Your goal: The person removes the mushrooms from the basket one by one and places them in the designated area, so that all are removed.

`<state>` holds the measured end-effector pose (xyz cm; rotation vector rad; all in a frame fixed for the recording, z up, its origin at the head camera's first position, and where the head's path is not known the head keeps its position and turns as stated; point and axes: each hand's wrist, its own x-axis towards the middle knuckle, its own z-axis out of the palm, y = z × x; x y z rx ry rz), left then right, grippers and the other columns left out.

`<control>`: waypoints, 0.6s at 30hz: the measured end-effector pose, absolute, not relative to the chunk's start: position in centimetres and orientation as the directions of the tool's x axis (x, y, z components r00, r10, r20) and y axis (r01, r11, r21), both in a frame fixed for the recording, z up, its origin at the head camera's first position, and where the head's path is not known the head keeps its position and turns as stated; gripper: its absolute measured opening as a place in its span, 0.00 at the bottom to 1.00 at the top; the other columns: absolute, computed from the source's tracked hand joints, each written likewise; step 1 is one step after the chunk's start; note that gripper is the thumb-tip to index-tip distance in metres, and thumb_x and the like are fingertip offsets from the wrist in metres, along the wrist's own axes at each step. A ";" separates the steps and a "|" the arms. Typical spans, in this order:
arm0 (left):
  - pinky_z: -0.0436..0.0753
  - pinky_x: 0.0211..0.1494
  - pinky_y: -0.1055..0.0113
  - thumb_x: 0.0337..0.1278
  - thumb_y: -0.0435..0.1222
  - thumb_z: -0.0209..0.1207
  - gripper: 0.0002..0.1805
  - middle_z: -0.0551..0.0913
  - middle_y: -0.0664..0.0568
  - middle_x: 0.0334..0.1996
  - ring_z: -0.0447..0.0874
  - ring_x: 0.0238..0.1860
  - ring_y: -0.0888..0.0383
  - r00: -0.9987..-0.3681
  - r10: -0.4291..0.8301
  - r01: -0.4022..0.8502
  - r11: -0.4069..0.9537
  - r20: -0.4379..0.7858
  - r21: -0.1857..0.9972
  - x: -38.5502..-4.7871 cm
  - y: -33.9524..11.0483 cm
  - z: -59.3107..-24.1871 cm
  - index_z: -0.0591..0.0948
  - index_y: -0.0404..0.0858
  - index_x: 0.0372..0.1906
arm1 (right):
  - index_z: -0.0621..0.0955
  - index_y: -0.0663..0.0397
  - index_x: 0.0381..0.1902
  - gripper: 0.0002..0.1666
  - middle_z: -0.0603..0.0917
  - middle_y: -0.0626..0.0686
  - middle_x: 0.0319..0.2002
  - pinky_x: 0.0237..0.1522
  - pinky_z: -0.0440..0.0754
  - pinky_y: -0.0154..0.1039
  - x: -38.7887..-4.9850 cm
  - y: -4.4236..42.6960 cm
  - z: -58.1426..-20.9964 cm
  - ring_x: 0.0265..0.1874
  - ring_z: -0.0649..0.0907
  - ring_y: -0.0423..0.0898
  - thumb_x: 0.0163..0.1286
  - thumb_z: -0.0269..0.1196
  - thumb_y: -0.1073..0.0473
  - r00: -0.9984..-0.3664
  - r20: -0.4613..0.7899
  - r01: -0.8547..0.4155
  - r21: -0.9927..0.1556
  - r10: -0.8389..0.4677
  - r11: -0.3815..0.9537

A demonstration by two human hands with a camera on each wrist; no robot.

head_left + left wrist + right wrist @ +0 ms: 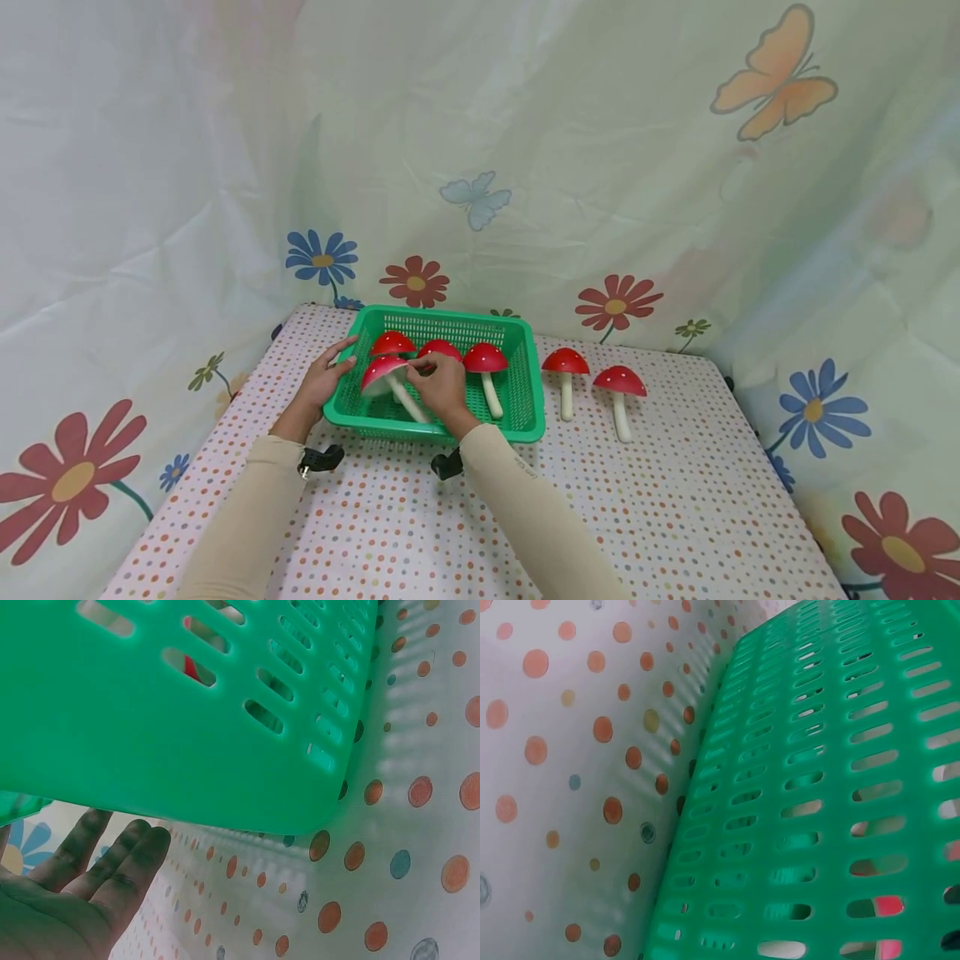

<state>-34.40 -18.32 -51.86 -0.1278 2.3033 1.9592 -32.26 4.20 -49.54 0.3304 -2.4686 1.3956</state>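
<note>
A green plastic basket point(534, 408) with slotted walls holds several toy mushrooms with red, white-dotted caps and white stems. My right hand point(441, 385) reaches in over the front rim and pinches the cap edge of the front-left mushroom point(384, 367), whose stem slants toward the front wall. Behind it lies another mushroom point(392, 342). A middle mushroom point(442, 347) is partly covered by my right hand, and one more mushroom point(486, 358) lies to the right. My left hand point(321, 385) rests at the basket's left side, its fingers extended in the left wrist view point(112, 877). The right wrist view shows only basket wall and tablecloth.
Two more mushrooms, a nearer-basket mushroom point(566, 362) and a farther-right mushroom point(620, 381), lie on the dotted tablecloth point(675, 492) right of the basket. A printed curtain point(570, 167) with flowers and butterflies hangs behind and around the table.
</note>
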 end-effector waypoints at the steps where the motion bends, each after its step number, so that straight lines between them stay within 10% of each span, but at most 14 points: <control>1: 0.70 0.69 0.40 0.74 0.44 0.50 0.28 0.50 0.47 0.79 0.56 0.75 0.38 -0.990 0.010 -0.139 0.163 -0.142 0.977 -34.4 -18.3 -51.9 0.63 0.55 0.75 | 0.90 0.53 0.36 0.07 0.89 0.50 0.32 0.31 0.82 0.32 -32.3 4.2 -49.5 0.30 0.84 0.42 0.65 0.68 0.57 -0.932 0.359 -0.334 -0.800 -0.049 0.499; 18: 0.66 0.70 0.39 0.76 0.42 0.48 0.28 0.47 0.45 0.80 0.54 0.75 0.36 -0.992 0.039 -0.112 0.173 -0.120 0.979 -33.3 -18.2 -50.7 0.61 0.51 0.76 | 0.88 0.55 0.38 0.07 0.88 0.52 0.32 0.29 0.81 0.32 -32.0 4.6 -49.3 0.28 0.83 0.44 0.65 0.67 0.58 -0.912 0.405 -0.344 -0.844 0.068 0.410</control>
